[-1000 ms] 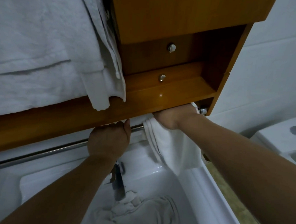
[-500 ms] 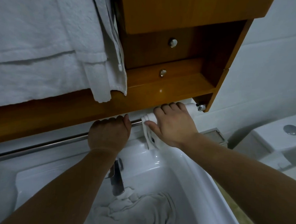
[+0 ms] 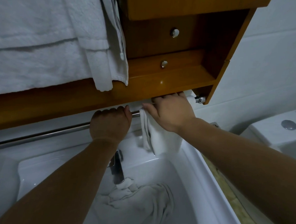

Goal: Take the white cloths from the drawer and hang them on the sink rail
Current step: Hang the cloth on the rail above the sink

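Observation:
A steel rail [image 3: 42,135] runs under the wooden cabinet, above the white sink [image 3: 196,185]. A folded white cloth [image 3: 161,139] hangs over the rail's right end. My right hand [image 3: 170,112] lies on top of that cloth at the rail, fingers stretched over it and thumb against its left edge. My left hand [image 3: 110,124] grips the bare rail just left of the cloth. Another crumpled white cloth [image 3: 137,200] lies in the sink basin.
White towels [image 3: 45,41] hang over the wooden cabinet [image 3: 161,82] at upper left. Two small drawers with metal knobs [image 3: 175,32] sit in the cabinet's recess. A dark tap [image 3: 116,167] juts over the basin. A white toilet tank [image 3: 277,133] stands at right.
My right hand came out from under the cabinet and now lies over the cloth on the rail. The cloth hangs shorter and neater. My left hand has stayed on the rail.

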{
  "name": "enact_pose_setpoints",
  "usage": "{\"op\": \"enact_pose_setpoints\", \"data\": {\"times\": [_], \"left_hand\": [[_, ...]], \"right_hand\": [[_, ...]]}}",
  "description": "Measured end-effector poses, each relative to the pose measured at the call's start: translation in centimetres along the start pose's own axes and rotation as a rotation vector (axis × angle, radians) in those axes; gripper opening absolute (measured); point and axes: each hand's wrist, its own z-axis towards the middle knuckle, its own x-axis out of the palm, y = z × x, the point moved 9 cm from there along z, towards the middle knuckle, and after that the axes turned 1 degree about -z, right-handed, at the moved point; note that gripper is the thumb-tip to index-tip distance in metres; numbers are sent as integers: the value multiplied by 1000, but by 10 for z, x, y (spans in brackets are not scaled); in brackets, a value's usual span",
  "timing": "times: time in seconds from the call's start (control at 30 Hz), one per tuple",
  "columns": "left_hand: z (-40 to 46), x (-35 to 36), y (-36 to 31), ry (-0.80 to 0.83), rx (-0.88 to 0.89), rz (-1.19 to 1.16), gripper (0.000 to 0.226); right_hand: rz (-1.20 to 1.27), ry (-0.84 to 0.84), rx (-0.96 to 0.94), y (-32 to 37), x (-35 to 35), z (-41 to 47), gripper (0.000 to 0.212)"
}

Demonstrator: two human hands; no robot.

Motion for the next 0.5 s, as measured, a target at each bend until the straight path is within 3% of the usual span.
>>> {"op": "enact_pose_setpoints", "data": {"times": [0.13, 0.23, 0.37, 0.5], "left_hand": [[-4, 1, -2, 76, 8, -27, 48], [-4, 4, -4, 167, 38, -40, 49], [10, -19, -31, 255, 182, -158, 26], [26, -53, -86, 249, 312, -458, 43]], "right_hand": [[-71, 119, 16, -8, 13, -11, 68], [114, 187, 24, -11, 14, -9, 64], [268, 231, -9, -16, 8, -5, 37], [374, 246, 36, -31, 1, -2, 15]]}}
